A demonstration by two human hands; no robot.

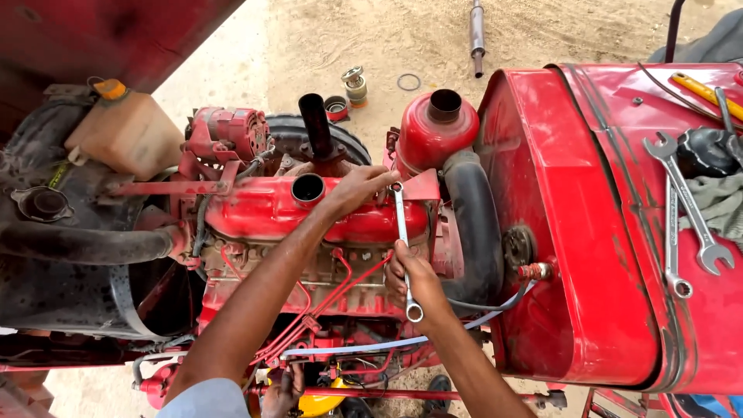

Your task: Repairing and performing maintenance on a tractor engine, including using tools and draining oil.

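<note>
The right hand (412, 280) has its fingers clenched around the lower shaft of a long silver wrench (404, 251). Its ring end sits at the red engine cover (267, 209), where the left hand (357, 188) rests, fingers curled over it.

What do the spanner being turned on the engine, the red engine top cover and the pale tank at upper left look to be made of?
Spanner: bright, silvery shine suggests polished or plated steel; the right hand grips it. Red engine top cover, under the left hand: looks like painted metal, glossy red, grimy at the edges. Pale tank: dull, yellowed, slightly translucent, so probably plastic, with an orange cap.
</note>
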